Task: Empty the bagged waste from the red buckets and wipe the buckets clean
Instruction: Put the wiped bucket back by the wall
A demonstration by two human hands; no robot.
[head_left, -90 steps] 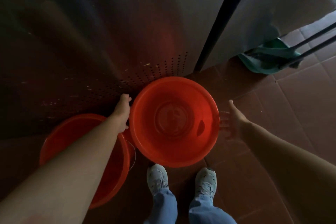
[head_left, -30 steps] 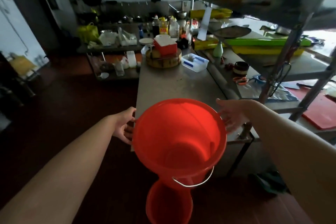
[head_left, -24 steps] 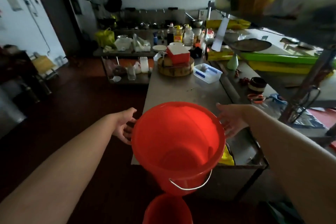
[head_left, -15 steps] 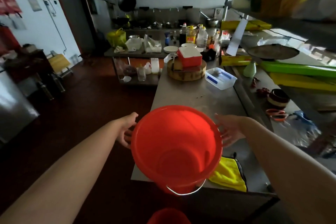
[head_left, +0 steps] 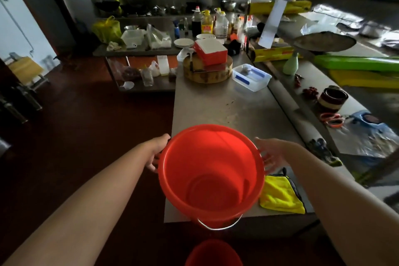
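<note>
1. Second red bucket (head_left: 212,254): at the bottom edge of the view, low on the dark floor, only its rim and upper part in frame. Contents cannot be told.

2. Red bucket (head_left: 211,175): held between both hands at the near end of the steel table (head_left: 216,106), mouth tipped toward the camera. Inside, bare red wall and base. Its wire handle (head_left: 218,225) hangs below the near rim.
   - Left hand (head_left: 156,153): at the left rim, fingers curled in under the lip, gripping.
   - Right hand (head_left: 273,154): flat against the right wall, fingers spread and straight, somewhat blurred.

3. Yellow cloth (head_left: 280,195): lying crumpled on the table just right of the bucket.

4. Clear plastic tub (head_left: 251,77): mid-table, holding a blue-handled item and something pale.

5. Round wooden block (head_left: 207,70): beside the tub, bearing a tilted red box with a white lid (head_left: 210,51).

6. Dark banded pot (head_left: 332,98): on the right counter. Contents not visible.

7. Bottles (head_left: 207,23): clustered beyond the block, one with yellow liquid, one dark, one clear.

8. Stacked plates (head_left: 184,43): left of the bottles.

9. Yellow bag (head_left: 106,28): on the far-left shelf.
</note>
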